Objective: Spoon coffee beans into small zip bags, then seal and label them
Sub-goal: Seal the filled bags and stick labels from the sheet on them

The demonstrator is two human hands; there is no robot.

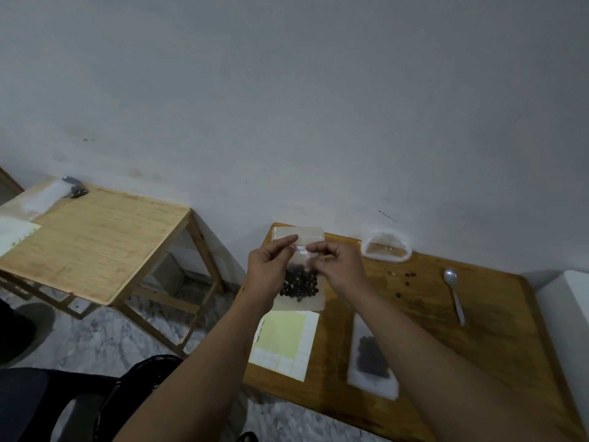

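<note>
Clear zip bag of dark coffee beans (301,287) hangs above the brown wooden desk (478,330), left hand (267,269) and right hand (338,269) pinching its upper part. Labelling, I'd say; next, smooth that small white sticker (301,249) flat.

1. Dim and flat, with a grey-blue cast over the wall (318,90).
2. Faint, soft-edged shadow on the table (494,314) just right of the held zip bag (302,301).
3. Wide-angle bowing of table edges toward the borders.
4. Slightly smeared, grainy detail throughout.
</note>
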